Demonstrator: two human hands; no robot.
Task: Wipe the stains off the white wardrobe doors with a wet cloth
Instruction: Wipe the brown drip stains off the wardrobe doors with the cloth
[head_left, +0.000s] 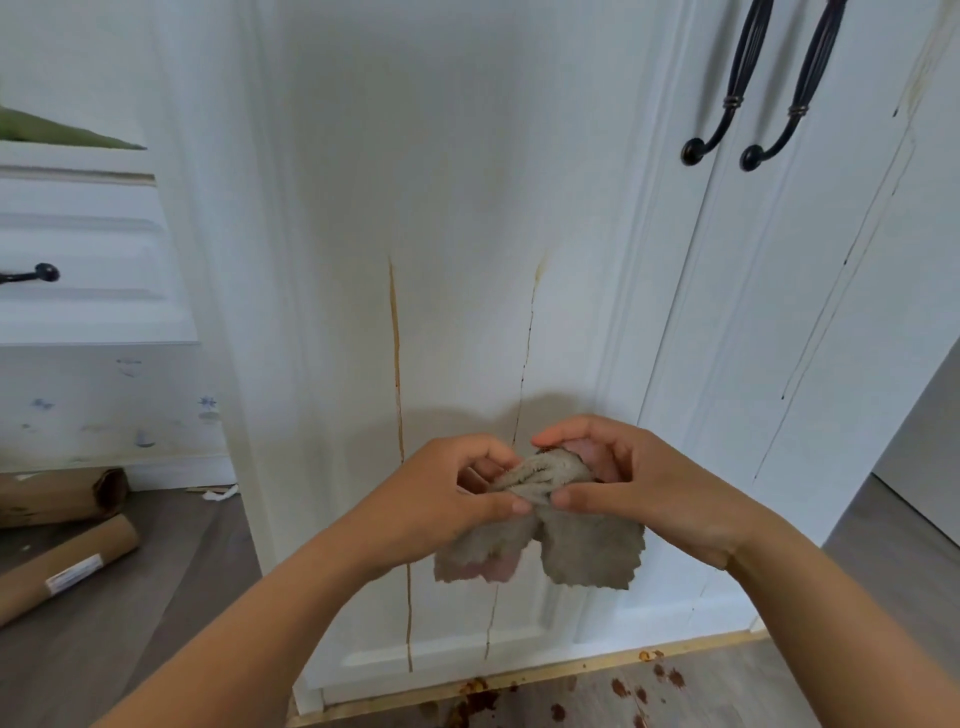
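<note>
1. Grey, nubby cloth (587, 551) is bunched between both hands in front of the lower left wardrobe door (467, 208); I cannot tell whether it touches the door. Two loose flaps hang below the fingers.
2. Left hand (441, 499): fingers curled, thumb and fingertips pinching the gathered middle of the cloth.
3. Right hand (649, 488): fingers arched over the top of the bundle, thumb pinching it from below.
4. Stains on this door: one orange-brown streak (396, 338) running down, and a thinner dark streak (527, 343) to its right. Hands and cloth cover part of the thin one.
5. Right door (753, 415) carries thin dark drip lines (812, 332) running down.
6. Two dark curved metal handles (730, 104) sit side by side at upper right.
7. Left of the wardrobe: a white drawer unit with a dark knob (44, 272); below it, a cardboard tube (67, 566) and a brown paper roll (57, 493) on the floor.
8. Floor (130, 649): grey wood-look planks. Reddish-brown spatter (623, 688) lies near the light wooden strip (519, 675) at the wardrobe base.
</note>
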